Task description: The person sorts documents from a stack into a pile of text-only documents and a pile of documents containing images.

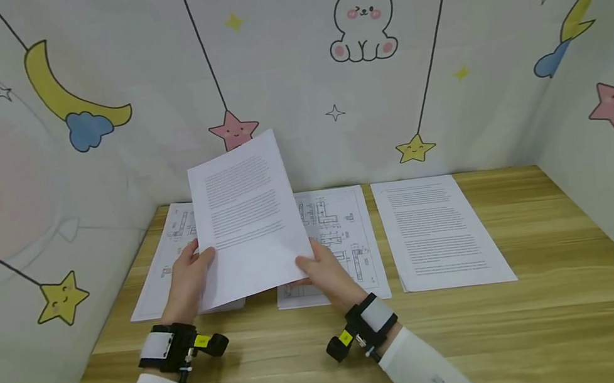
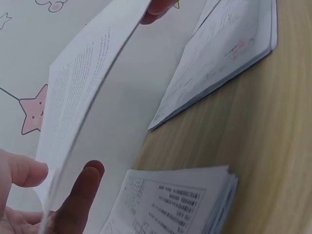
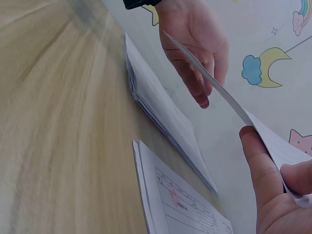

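Note:
Both hands hold a thin sheaf of white paper [image 1: 252, 261], printed with lines of text, tilted up above the table. My left hand [image 1: 187, 284] pinches its left edge, thumb in front and fingers behind. At the lower right corner my right hand [image 1: 328, 274] grips it between thumb and fingers, as the right wrist view also shows on the paper's edge [image 3: 224, 92]. Beneath it lie a left stack of technical drawings [image 1: 149, 285], partly hidden, and a middle stack of drawings [image 1: 341, 244], partly covered by the sheaf and right hand.
To the right a stack of text pages [image 1: 448, 232] lies on the wooden table [image 1: 568, 288]. A white fabric wall [image 1: 300, 78] with cartoon stars, a moon and a rabbit closes in the back and sides. Each wrist wears a black strap with a small camera.

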A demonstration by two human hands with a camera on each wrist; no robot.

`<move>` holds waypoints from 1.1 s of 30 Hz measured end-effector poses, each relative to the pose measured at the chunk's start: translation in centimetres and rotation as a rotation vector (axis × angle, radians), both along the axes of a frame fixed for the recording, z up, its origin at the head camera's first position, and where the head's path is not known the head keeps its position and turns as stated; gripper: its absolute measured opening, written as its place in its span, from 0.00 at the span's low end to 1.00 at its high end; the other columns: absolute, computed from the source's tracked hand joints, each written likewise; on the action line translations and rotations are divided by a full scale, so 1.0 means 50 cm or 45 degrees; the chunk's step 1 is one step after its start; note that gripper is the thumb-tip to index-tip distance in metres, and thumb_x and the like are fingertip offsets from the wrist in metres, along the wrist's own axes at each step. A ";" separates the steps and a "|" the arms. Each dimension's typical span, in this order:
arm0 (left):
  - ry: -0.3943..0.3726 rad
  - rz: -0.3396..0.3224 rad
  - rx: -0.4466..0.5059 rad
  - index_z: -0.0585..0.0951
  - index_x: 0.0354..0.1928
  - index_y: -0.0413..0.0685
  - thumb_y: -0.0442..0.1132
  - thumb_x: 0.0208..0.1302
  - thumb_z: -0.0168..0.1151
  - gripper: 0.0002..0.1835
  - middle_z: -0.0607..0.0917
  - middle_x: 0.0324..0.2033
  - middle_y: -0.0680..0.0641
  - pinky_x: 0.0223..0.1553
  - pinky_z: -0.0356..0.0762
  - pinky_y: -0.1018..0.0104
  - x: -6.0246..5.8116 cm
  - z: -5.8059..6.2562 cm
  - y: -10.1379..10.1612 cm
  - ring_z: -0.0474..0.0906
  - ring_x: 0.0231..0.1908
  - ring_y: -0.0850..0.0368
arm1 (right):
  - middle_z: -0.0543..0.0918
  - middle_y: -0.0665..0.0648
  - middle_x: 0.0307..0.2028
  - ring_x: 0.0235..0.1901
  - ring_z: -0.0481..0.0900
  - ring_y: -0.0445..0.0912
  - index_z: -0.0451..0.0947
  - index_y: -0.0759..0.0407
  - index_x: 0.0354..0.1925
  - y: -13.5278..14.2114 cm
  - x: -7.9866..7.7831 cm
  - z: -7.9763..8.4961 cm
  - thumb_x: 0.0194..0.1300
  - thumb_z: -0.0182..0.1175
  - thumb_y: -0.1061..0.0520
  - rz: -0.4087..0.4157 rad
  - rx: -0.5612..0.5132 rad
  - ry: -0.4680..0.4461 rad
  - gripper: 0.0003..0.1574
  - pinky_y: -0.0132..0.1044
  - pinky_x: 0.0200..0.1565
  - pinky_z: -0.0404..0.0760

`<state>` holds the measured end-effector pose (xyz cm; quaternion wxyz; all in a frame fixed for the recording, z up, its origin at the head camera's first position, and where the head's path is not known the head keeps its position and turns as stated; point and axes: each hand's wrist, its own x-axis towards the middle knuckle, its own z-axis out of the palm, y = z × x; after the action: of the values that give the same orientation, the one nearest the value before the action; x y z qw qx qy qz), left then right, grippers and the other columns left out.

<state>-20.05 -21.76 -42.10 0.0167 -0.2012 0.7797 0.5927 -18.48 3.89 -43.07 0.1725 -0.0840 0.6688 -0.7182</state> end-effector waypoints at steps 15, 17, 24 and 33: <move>0.148 -0.300 0.288 0.60 0.68 0.52 0.48 0.69 0.49 0.28 0.71 0.60 0.45 0.43 0.76 0.72 0.010 0.003 0.077 0.72 0.56 0.55 | 0.75 0.57 0.57 0.52 0.78 0.50 0.60 0.46 0.65 0.084 0.001 0.020 0.71 0.42 0.61 -0.076 0.076 0.095 0.26 0.44 0.47 0.82; 0.187 -0.353 0.281 0.59 0.68 0.52 0.46 0.70 0.48 0.27 0.71 0.61 0.45 0.46 0.76 0.69 0.010 0.004 0.088 0.71 0.58 0.53 | 0.76 0.57 0.57 0.52 0.79 0.50 0.61 0.47 0.65 0.094 -0.002 0.021 0.71 0.43 0.61 -0.117 0.086 0.103 0.26 0.46 0.46 0.82; 0.227 -0.370 0.240 0.60 0.68 0.54 0.42 0.71 0.46 0.25 0.74 0.60 0.44 0.49 0.73 0.62 0.001 -0.011 0.123 0.72 0.58 0.50 | 0.79 0.59 0.52 0.47 0.81 0.50 0.64 0.51 0.63 0.120 -0.014 0.023 0.68 0.48 0.60 -0.192 0.249 0.128 0.25 0.45 0.43 0.83; 0.258 -0.341 0.204 0.63 0.66 0.53 0.40 0.71 0.46 0.23 0.76 0.57 0.45 0.47 0.74 0.62 -0.003 -0.026 0.180 0.75 0.54 0.51 | 0.80 0.62 0.50 0.45 0.80 0.52 0.62 0.54 0.64 0.173 -0.030 0.038 0.68 0.50 0.55 -0.263 0.354 0.139 0.27 0.43 0.44 0.78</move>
<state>-20.18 -12.77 -43.41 0.0329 -0.0328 0.7474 0.6628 -19.99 12.53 -41.18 0.0714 -0.0290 0.7751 -0.6272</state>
